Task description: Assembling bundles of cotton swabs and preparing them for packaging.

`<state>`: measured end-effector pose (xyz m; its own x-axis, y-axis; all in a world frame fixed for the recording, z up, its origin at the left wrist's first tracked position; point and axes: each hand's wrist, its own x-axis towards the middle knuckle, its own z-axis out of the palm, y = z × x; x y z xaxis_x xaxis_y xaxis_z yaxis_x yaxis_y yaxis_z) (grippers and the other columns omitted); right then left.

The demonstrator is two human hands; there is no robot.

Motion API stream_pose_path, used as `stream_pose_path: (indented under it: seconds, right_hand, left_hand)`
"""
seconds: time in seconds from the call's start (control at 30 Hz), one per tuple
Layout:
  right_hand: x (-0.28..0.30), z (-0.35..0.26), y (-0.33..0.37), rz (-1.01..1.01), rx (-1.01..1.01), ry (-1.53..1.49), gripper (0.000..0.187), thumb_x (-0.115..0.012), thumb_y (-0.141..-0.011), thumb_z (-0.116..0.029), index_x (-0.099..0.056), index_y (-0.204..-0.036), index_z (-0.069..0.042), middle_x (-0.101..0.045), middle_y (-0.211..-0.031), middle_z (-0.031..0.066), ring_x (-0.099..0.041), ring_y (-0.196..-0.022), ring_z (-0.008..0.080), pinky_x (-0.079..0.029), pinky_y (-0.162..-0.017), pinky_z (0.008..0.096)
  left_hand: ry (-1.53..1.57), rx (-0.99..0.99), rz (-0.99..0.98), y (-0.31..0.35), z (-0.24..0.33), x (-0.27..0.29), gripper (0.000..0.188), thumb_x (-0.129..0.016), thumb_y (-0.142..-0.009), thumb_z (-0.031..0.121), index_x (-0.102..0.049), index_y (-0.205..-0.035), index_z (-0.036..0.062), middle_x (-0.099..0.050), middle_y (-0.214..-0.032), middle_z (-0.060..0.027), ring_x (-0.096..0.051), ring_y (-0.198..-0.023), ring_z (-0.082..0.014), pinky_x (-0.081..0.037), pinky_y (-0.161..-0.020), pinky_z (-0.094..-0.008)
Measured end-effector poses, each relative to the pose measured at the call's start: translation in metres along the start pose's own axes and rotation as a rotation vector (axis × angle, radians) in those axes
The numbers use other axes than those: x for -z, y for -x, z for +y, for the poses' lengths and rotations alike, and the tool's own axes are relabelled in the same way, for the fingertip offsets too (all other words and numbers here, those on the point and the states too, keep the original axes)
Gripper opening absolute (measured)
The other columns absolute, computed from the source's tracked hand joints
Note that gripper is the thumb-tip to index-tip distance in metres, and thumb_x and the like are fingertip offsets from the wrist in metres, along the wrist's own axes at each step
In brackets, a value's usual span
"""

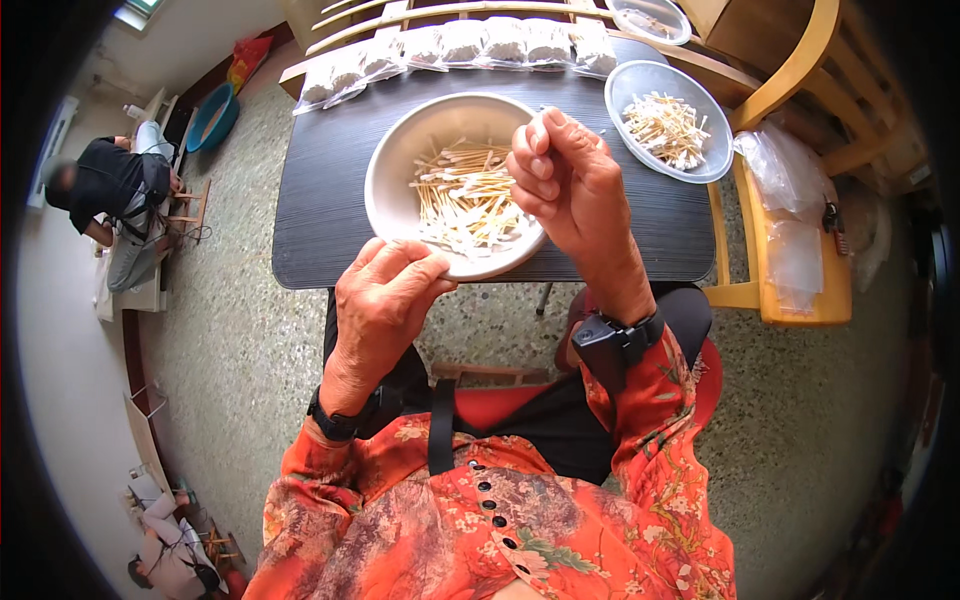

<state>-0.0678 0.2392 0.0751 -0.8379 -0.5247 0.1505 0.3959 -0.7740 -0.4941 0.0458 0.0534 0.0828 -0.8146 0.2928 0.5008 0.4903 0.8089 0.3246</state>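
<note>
A beige round bowl (386, 190) stands on the dark table in front of me, with a loose heap of cotton swabs (465, 195) inside. At its near left rim is my left hand (385, 295), thumb and fingers closed on the edge. My right hand (575, 175) is raised over the bowl's right side, its fingers curled in and thumb and forefinger pinched together. A tiny dark bit shows at those fingertips, too small to name. To the right, a clear plastic bowl (622, 95) holds more cotton swabs (668, 130).
Several filled clear bags (460, 42) line the far side of the table (320, 220). Another clear tub (650, 18) sits behind. On the right, a yellow wooden chair (835, 300) carries plastic bags (790, 180). People sit at the far left (120, 185) and lower left (175, 560).
</note>
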Motion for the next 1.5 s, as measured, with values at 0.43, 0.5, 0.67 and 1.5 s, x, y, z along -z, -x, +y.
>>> stream_pose_path:
  seconds: [0.43, 0.5, 0.67, 1.5]
  right_hand:
    - [-0.010, 0.019, 0.001, -0.023, 0.025, 0.067, 0.028, -0.045, -0.094, -0.022, -0.052, -0.076, -0.002, -0.046, -0.062, 0.0033, -0.037, -0.048, 0.0090, -0.030, -0.039, 0.0215]
    - [-0.008, 0.020, 0.002, -0.024, 0.027, 0.051, 0.027, -0.046, -0.094, -0.022, -0.053, -0.076, -0.002, -0.046, -0.062, 0.0034, -0.037, -0.049, 0.0091, -0.031, -0.039, 0.0219]
    - [-0.010, 0.024, 0.000, -0.017, 0.038, 0.027, 0.027, -0.046, -0.094, -0.022, -0.053, -0.076, -0.003, -0.046, -0.062, 0.0033, -0.038, -0.050, 0.0092, -0.032, -0.040, 0.0224]
    - [-0.014, 0.030, 0.001, -0.036, 0.045, -0.035, 0.028, -0.045, -0.095, -0.023, -0.053, -0.078, -0.002, -0.046, -0.063, 0.0040, -0.039, -0.052, 0.0095, -0.034, -0.044, 0.0225]
  left_hand:
    - [-0.001, 0.005, -0.035, 0.020, -0.001, 0.023, 0.020, -0.073, -0.066, 0.013, -0.063, -0.082, 0.0062, -0.059, -0.076, -0.0046, -0.056, -0.071, -0.0239, -0.047, -0.062, -0.0337]
    - [0.011, 0.010, -0.037, 0.020, -0.001, 0.027, 0.020, -0.073, -0.066, 0.014, -0.063, -0.082, 0.0061, -0.059, -0.075, -0.0050, -0.056, -0.071, -0.0244, -0.047, -0.062, -0.0341]
    - [0.228, 0.335, -0.027, 0.008, -0.005, 0.043, 0.015, -0.069, -0.073, 0.007, -0.063, -0.087, 0.0023, -0.059, -0.075, -0.0090, -0.058, -0.063, -0.0197, -0.046, -0.058, -0.0295]
    - [-0.011, 0.196, -0.211, -0.038, -0.060, -0.002, 0.015, -0.066, -0.069, 0.011, -0.065, -0.083, 0.0054, -0.062, -0.078, -0.0099, -0.062, -0.074, -0.0237, -0.048, -0.068, -0.0329]
